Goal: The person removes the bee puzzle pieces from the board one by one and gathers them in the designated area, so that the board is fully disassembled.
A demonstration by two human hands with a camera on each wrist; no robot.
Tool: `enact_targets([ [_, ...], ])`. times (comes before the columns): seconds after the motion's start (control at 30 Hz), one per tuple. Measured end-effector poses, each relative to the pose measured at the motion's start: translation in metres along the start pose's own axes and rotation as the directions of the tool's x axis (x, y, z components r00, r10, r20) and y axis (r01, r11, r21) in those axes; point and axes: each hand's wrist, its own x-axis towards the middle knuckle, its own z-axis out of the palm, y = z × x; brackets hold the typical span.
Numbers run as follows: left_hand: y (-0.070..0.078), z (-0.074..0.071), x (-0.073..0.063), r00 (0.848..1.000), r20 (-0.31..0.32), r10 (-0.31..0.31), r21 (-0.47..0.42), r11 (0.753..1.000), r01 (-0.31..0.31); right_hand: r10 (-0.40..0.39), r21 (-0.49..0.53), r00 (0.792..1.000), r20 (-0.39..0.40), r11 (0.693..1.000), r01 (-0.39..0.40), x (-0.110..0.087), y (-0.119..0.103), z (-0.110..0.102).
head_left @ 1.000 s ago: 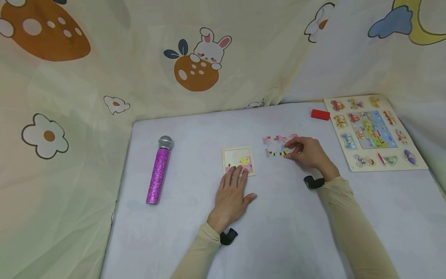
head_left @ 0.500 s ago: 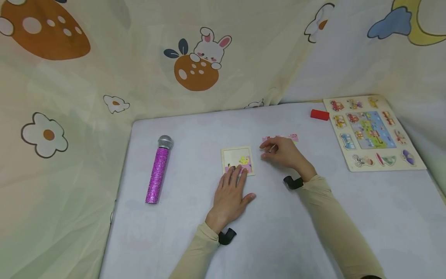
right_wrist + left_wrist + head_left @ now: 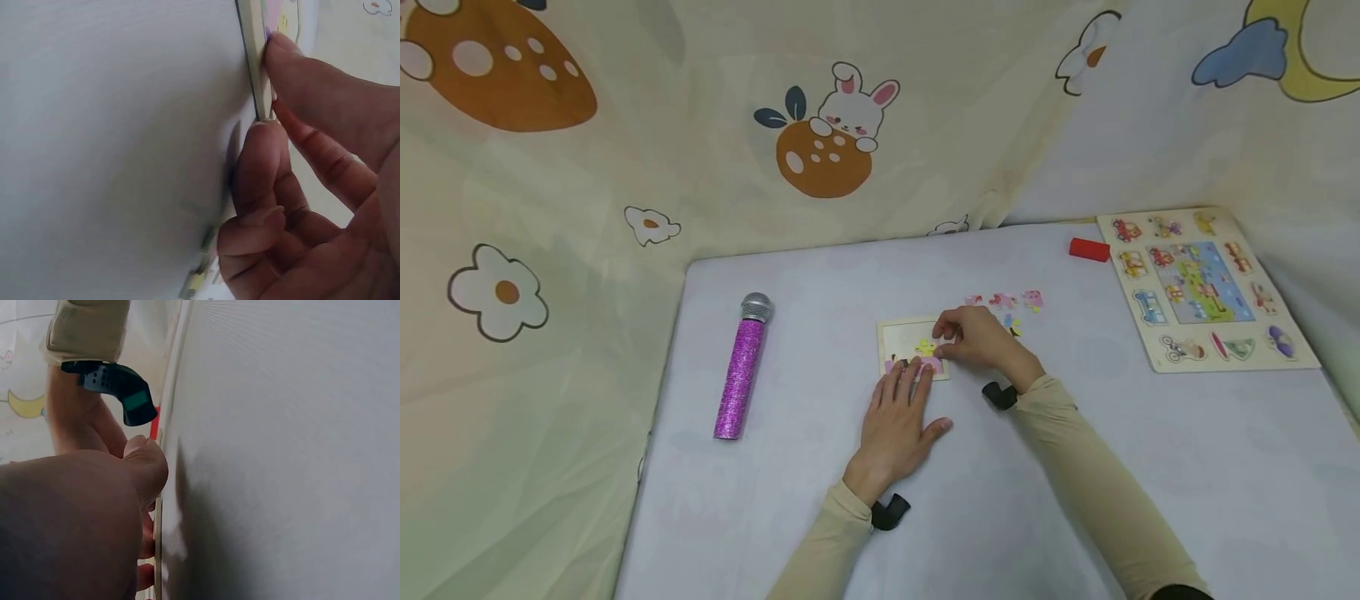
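A small square wooden puzzle tray (image 3: 917, 319) lies mid-table, with pink and yellow picture pieces (image 3: 926, 347) in its lower part. My left hand (image 3: 891, 429) lies flat with its fingertips over the tray's lower edge, hiding part of the picture. My right hand (image 3: 981, 340) is at the tray's right edge, thumb and index finger bent towards each other in a pinch. They appear to pinch a puzzle piece, mostly hidden by the fingers. In the right wrist view the thumb (image 3: 294, 56) is at the tray's rim (image 3: 252, 56). Several loose puzzle pieces (image 3: 1002, 301) lie just beyond this hand.
A purple glittery microphone (image 3: 741, 371) lies at the left. A larger wooden puzzle board (image 3: 1202, 350) lies at the back right, a red block (image 3: 1089, 249) beside its corner. A printed curtain (image 3: 700, 142) hangs behind the white table (image 3: 775, 517).
My right hand has moved left from the loose pieces to the tray's right edge, uncovering the right-hand loose pieces. My left hand has stayed on the tray's lower edge.
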Motion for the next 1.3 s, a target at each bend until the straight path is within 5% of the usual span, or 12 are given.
enact_targets([
  [0.4, -0.001, 0.003, -0.001, 1.000, 0.006, -0.009, 0.018, 1.000, 0.009, 0.064, 0.016, 0.998, 0.023, 0.998, -0.064, 0.000, -0.008, 0.005],
  [0.9, -0.002, 0.005, 0.000, 0.999, -0.042, 0.013, 0.009, 1.000, -0.013, 0.045, 0.011, 0.998, -0.035, 0.999, -0.045, -0.006, -0.010, 0.010],
  [1.2, -0.002, 0.005, -0.001, 1.000, 0.010, -0.006, 0.008, 1.000, 0.006, 0.001, -0.002, 0.998, -0.065, 1.000, -0.001, -0.011, 0.003, 0.006],
  [1.3, -0.002, 0.004, -0.001, 1.000, -0.016, 0.000, 0.010, 1.000, 0.000, -0.011, 0.007, 0.996, -0.085, 1.000, 0.012, -0.018, 0.011, -0.003],
])
